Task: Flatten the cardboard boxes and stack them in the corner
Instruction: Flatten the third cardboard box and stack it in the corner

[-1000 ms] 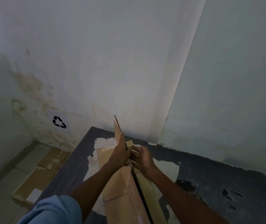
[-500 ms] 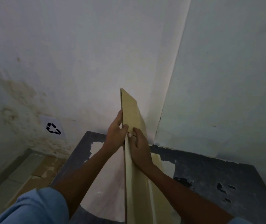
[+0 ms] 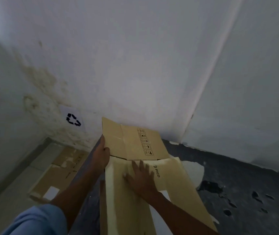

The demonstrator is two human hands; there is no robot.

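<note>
The flattened cardboard box (image 3: 135, 143) lies on the dark table (image 3: 237, 175), its far panel reaching toward the table's back corner where the walls meet, probably so it can be laid flat there. The left hand (image 3: 101, 155) grasps that panel's left edge, steadying it. The right hand (image 3: 142, 177), fingers straight and spread, presses the near panel down.

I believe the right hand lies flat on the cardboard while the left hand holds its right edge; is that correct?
Not quite. The head view shows the left hand holding the left edge of the cardboard, not its right edge. The rest is right: the right hand does lie flat on the cardboard.
</note>
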